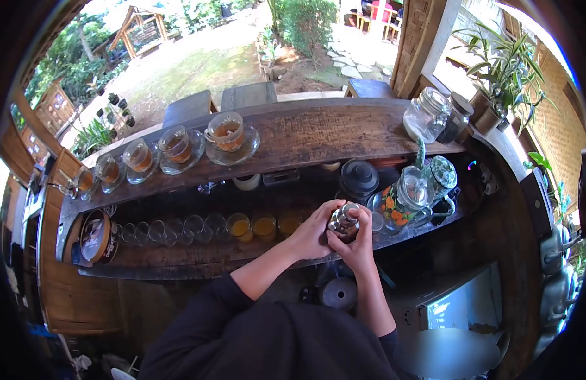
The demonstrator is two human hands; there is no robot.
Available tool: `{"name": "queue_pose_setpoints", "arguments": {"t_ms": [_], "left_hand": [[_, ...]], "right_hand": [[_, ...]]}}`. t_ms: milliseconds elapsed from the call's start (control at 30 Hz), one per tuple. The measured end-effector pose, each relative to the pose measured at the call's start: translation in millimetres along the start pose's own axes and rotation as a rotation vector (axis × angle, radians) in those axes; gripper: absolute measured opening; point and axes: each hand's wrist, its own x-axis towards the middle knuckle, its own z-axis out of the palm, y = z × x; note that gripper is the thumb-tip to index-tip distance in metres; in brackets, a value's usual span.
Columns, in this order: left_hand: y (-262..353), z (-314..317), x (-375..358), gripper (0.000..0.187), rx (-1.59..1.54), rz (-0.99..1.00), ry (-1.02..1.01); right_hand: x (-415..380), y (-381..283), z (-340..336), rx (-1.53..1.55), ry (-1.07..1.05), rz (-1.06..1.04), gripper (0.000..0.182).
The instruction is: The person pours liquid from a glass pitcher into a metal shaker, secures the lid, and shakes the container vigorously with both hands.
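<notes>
Both of my hands are wrapped around a shiny metal cocktail shaker (345, 217), above the lower counter. My left hand (313, 233) grips it from the left, and my right hand (359, 244) closes on its right side. The shaker's rounded top shows between my fingers; its lower part is mostly hidden. Left of my left hand stand glasses of orange drink (264, 228), one partly covered by that hand. A flower-painted glass jar (397, 202) stands just right of my right hand, with a green-patterned pitcher (441, 174) beside it.
Along the raised wooden bar (318, 130) stand several glass cups of amber drink (228, 135) on saucers. Several clear glasses (173, 232) line the lower counter. A dark lidded container (359, 178) stands behind my hands. Lidded jars (427, 114) and a potted plant (502, 76) are at the right.
</notes>
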Motion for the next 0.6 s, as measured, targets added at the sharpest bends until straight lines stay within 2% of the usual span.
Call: {"name": "queue_pose_setpoints", "arguments": {"t_ms": [267,400,467,533,600], "left_hand": [[-5,3,-4,0.086,-0.096,-0.079,-0.024],[5,4,-4,0.089,0.062,-0.055,-0.006],[7,17,-10,0.093,0.273,0.094,0.204],[-5,36,-27,0.095,0.268,0.054,0.29],[-21,60,-43,0.097,-0.328,-0.06,0.387]], "right_hand": [[-1,0,-3,-0.035,-0.026,-0.048,0.068],[2,2,-10,0.067,-0.11,-0.071,0.076],[3,-1,-13,0.069,-0.133,-0.057,0.077],[1,3,-14,0.037,-0.16,-0.082,0.079],[0,8,-13,-0.015,-0.146,-0.085,0.083]]}}
